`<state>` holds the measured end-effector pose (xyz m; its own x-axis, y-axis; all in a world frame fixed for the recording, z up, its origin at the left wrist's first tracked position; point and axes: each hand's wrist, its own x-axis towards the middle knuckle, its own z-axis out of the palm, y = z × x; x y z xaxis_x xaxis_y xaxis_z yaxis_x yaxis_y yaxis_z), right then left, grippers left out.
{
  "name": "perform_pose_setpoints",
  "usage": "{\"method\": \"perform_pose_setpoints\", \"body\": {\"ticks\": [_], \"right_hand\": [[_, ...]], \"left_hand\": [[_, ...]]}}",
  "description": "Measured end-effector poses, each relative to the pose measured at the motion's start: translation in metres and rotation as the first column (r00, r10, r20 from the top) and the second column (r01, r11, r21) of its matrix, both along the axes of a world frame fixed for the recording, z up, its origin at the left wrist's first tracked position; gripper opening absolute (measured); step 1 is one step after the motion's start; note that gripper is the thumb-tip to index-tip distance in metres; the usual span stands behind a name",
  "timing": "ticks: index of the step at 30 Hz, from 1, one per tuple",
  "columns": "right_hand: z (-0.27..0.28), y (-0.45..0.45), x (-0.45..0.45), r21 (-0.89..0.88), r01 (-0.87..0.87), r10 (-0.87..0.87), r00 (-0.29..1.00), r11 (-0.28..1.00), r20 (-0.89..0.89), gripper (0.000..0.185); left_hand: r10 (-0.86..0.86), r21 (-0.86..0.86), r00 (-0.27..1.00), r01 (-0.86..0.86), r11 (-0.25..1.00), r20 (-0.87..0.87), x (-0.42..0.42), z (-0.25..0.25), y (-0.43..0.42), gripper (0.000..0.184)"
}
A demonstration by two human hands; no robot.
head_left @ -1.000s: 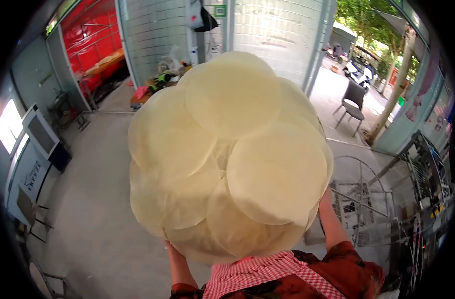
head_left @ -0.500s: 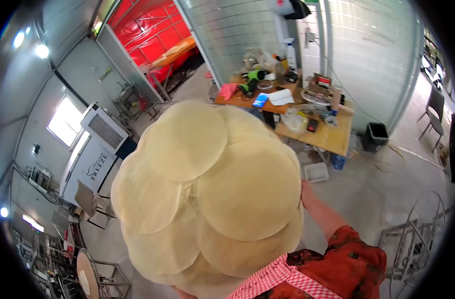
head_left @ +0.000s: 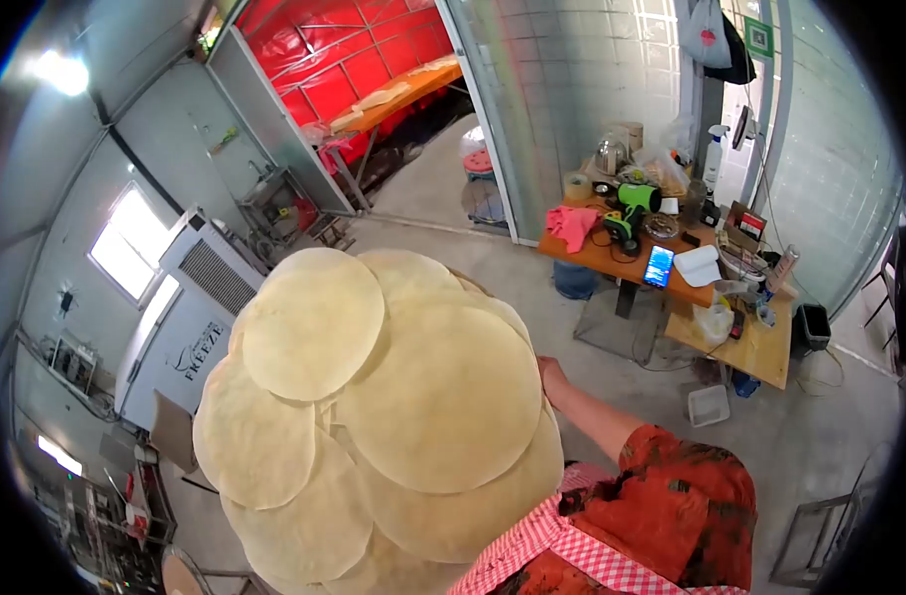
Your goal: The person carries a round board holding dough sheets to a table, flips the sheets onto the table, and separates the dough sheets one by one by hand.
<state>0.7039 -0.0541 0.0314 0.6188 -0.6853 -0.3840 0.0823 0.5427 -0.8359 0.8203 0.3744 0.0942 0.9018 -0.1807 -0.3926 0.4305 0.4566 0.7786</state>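
Looks like the pile's drifted a bit down and left in the frame since the earlier shot, while the cluttered orange-brown wooden table point(head_left: 596, 256) has slid further right. Those thin, pale yellow round sheets point(head_left: 438, 397) overlap in a wide pile, lower centre-left of frame. Right hand point(head_left: 551, 376) is at the pile's right edge, fingers mostly hidden, so can't tell how open it is or how it's gripping. Left hand's out of sight, state unknown. I'd call this the carrying step; next move calls for keeping everything level and supported. Count: at least seven sheets, one visible hand, one lit phone point(head_left: 659, 267), one black bin point(head_left: 811, 327).
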Motion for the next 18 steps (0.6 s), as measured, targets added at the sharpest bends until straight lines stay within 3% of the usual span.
{"method": "perform_pose_setpoints", "body": {"ticks": [3,6,7,12,18], "right_hand": [[-0.005,-0.042,0.104,0.003,0.012,-0.012,0.997,1.0,0.079,0.031],[-0.034,-0.097,0.211,-0.077,-0.06,0.063,0.997,0.995,0.038,0.029],[-0.038,-0.108,0.251,-0.032,-0.039,0.041,0.998,0.999,0.038,0.03],[0.003,-0.182,0.401,-0.001,0.044,-0.044,0.999,0.999,-0.021,0.026],[-0.013,-0.299,0.589,0.002,0.002,-0.002,0.99,1.0,0.143,0.032]], "left_hand": [[-0.049,0.011,0.999,0.049,0.999,-0.003,0.095,-0.004,-0.045,0.059],[-0.049,0.038,0.999,0.05,0.998,-0.015,0.188,-0.009,-0.093,0.059],[-0.051,0.046,0.999,0.051,0.998,0.0,0.223,-0.006,-0.112,0.059],[-0.025,0.068,1.0,0.024,0.997,0.017,0.39,0.02,-0.195,0.059],[-0.006,0.05,1.0,0.006,0.999,0.007,0.565,0.017,-0.287,0.059]]}}
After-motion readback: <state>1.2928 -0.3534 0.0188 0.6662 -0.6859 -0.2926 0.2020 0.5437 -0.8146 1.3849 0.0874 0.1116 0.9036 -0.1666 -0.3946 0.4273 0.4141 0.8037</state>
